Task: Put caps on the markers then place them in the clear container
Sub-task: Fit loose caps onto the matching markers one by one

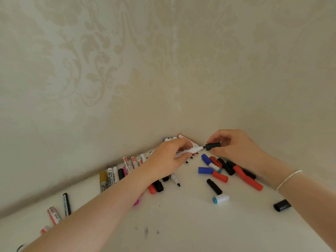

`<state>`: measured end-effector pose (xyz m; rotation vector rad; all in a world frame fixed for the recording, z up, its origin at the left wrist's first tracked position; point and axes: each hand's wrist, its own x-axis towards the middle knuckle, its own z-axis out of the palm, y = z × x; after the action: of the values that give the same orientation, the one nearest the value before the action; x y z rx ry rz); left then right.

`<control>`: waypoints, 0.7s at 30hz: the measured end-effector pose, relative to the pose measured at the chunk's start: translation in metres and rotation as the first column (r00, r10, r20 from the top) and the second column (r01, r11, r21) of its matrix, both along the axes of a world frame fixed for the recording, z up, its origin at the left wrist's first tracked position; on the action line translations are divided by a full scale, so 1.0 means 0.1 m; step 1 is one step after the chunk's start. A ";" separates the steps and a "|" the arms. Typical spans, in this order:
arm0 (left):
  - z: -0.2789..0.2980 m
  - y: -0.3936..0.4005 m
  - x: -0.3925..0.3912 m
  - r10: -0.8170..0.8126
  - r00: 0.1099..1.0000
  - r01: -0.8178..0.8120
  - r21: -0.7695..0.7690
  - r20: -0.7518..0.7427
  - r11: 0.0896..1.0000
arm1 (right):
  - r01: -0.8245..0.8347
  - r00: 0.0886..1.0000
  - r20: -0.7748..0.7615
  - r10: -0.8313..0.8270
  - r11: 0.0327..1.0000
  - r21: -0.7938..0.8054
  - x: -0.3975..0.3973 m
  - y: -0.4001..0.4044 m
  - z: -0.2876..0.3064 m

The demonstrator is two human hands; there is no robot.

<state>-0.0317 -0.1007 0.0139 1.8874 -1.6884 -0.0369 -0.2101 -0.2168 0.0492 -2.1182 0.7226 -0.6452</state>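
Observation:
My left hand grips a white marker with its tip pointing right. My right hand pinches a black cap right at that tip, the cap's mouth meeting the nib. Loose caps lie below the hands: blue caps, red caps, a black cap and a white-and-light-blue cap. Several uncapped markers lie in a row along the left wall. No clear container is in view.
The white table sits in a corner of patterned wallpaper walls. A black cap lies apart at the right. A black marker and a red-labelled marker lie at the left. Small dark ink marks dot the near surface.

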 end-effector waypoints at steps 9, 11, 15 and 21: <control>-0.01 0.00 0.01 -0.004 1.000 0.004 0.014 -0.008 1.000 | -0.001 0.999 -0.039 0.001 1.000 -0.002 0.03 0.05 0.03; 0.00 0.01 -0.02 -0.013 1.000 0.013 0.004 -0.005 1.000 | 0.004 0.999 -0.052 -0.004 1.000 -0.011 0.04 0.07 0.03; 0.03 0.02 -0.09 -0.042 0.999 0.042 0.000 -0.020 0.999 | -0.020 1.000 -0.020 0.021 0.998 0.061 0.07 0.10 0.03; 0.08 0.06 -0.11 -0.027 0.999 0.029 0.050 -0.029 0.998 | -0.114 0.991 0.101 0.089 0.957 0.266 0.08 0.12 0.04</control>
<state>-0.0428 -0.0943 0.0217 1.8913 -1.7098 -0.1172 -0.2023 -0.2047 0.0531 -1.8499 0.6112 -0.5471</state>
